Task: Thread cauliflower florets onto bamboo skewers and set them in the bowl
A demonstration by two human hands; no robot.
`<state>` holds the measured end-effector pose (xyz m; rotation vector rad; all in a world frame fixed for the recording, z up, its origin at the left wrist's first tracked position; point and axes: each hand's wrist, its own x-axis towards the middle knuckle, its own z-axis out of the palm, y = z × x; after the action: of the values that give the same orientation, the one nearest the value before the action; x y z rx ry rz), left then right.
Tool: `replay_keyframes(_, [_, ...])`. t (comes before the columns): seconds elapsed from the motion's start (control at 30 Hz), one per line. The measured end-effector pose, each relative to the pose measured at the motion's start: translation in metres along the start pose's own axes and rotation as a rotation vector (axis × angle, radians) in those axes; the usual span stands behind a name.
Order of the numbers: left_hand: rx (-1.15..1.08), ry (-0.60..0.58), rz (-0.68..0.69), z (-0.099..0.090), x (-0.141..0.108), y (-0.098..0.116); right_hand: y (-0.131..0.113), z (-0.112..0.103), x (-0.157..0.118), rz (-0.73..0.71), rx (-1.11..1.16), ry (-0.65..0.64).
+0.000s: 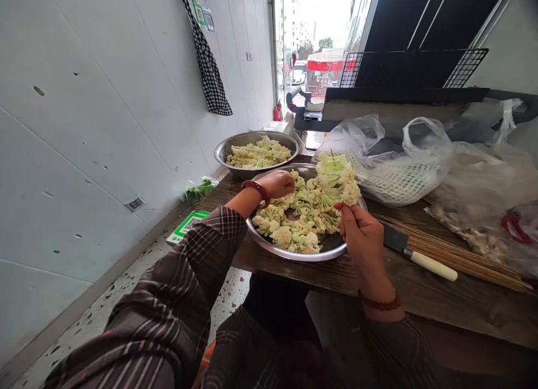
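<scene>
A wide metal basin [309, 256] on the wooden table holds many pale cauliflower florets [294, 236]. Over its left rim reaches my left hand [277, 184], its fingers curled down at the florets; what they hold, if anything, is hidden. At the basin's right side my right hand [361, 227] pinches the lower end of a skewer. Cauliflower pieces [336, 179] are threaded on that skewer, which stands nearly upright with its tip showing above them. Behind, a second metal basin [221, 153] contains more cauliflower, with thin skewers among it.
Right of the front basin lie a cleaver [432, 265] and a bundle of bamboo skewers [458, 251]. Plastic bags [395, 176] fill the table's back right. A green QR card [189, 226] is at the left edge, near bagged greens [197, 191]. A wall [105, 125] rises at left.
</scene>
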<state>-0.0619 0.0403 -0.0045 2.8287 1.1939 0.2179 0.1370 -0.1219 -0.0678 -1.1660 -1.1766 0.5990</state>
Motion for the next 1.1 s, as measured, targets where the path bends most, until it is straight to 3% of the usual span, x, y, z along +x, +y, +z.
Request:
replay_keyframes(0.23, [0.043,-0.079,-0.116,0.04,0.033,0.03,-0.001,0.001,0.0,0.034,-0.009,0.001])
replay_keyframes(0.47, [0.114,-0.067,-0.129,0.064,0.034,0.043,0.003,0.004,0.002,0.069,0.003,-0.008])
replay_keyframes(0.67, [0.057,-0.049,-0.18,0.064,0.035,0.039,0.007,0.006,0.002,0.07,0.014,-0.006])
replay_keyframes(0.83, [-0.084,0.035,-0.265,0.061,0.029,0.027,0.006,0.006,0.002,0.069,0.016,-0.009])
replay_keyframes(0.97, [-0.305,0.135,-0.326,0.055,0.026,0.016,0.003,0.007,0.002,0.07,0.002,-0.012])
replay_keyframes(1.1, [-0.624,0.266,-0.389,0.036,0.025,0.008,0.001,0.006,0.002,0.09,0.016,0.012])
